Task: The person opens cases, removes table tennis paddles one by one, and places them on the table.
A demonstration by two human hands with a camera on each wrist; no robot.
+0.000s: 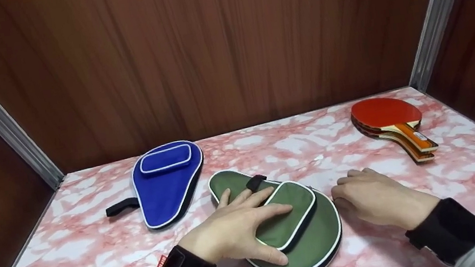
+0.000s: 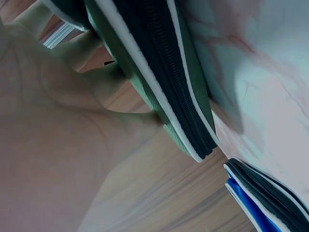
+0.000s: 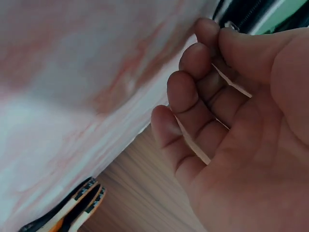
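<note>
pressing flat on green paddle case (image 1: pixel 299 232), left hand (image 1: pixel 233 230), right hand (image 1: pixel 377 200) pinching its half-hidden zip pull (image 3: pixel 231 27)

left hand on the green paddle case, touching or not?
Touching. The head view shows the left hand lying flat on the green paddle case, straight fingers spread over its pocket.

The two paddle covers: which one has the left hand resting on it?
The green cover, at the front. The left hand lies flat on its pocket, fingers spread. The blue cover lies behind it to the left, untouched.
</note>
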